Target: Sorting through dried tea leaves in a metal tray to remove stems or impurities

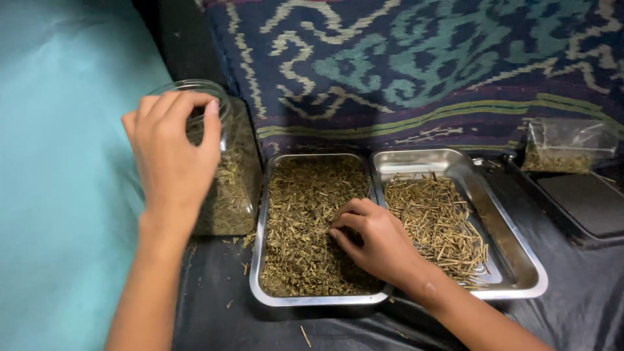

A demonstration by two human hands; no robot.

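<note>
- Left hand (170,153) sits on the rim of the clear round plastic jar (227,169) of dried greenish-brown stem pieces; fingers spread and curled over the open mouth, gripping lightly, nothing pinched between them. The jar stands at the left edge of the black sheet (572,305), touching the left steel tray.
- Judgement: the left hand is best kept as a steadying hold on the jar, since it stands right against the tray and could tip.
- Left rectangular steel tray (312,300) holds a dense bed of short, mixed dried stems (299,221). Right hand (377,244) rests in it near the right wall, fingers drawn together at the tips as if pinching a few pieces; what is clamped cannot be told.
- Judgement: small pinches work better here, lifted clear over the shared rim so no mixed bits get dragged along.
- Right rectangular steel tray (513,260), touching the first, carries a looser pile of longer pale straw-like stems (435,221) on its left half.
- Far right: a clear plastic bag (565,146) of the same dried material, behind a flat black slab (585,201).
</note>
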